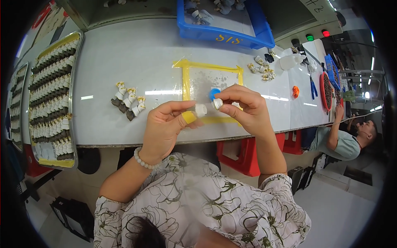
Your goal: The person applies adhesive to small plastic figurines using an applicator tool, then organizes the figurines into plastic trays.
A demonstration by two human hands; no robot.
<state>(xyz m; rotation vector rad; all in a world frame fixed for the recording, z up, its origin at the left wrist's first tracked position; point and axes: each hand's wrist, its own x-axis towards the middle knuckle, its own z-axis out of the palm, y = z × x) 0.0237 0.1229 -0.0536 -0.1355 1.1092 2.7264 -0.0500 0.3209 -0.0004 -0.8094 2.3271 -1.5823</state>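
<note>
My left hand (167, 124) has yellow tape round its thumb and pinches a small white cylindrical piece (201, 110), its round end facing right. Close beside it, my right hand (246, 108) grips a small white ring-shaped piece (217, 104) between thumb and fingertips. The two pieces are apart. A small blue round part (214, 94) shows just behind the right fingertips; whether it is held or stands on the table cannot be made out. Both hands are over a yellow-taped rectangle (187, 82) on the white table. To the left lie three small white-and-brown figurine parts (129, 99).
A metal tray (78, 91) with rows of similar parts stands at the left. At the back is a blue bin (225, 35). Several white-and-gold parts (262, 68), a white bottle (290, 62) and an orange object (295, 91) lie right. A co-worker (341, 138) sits farther right.
</note>
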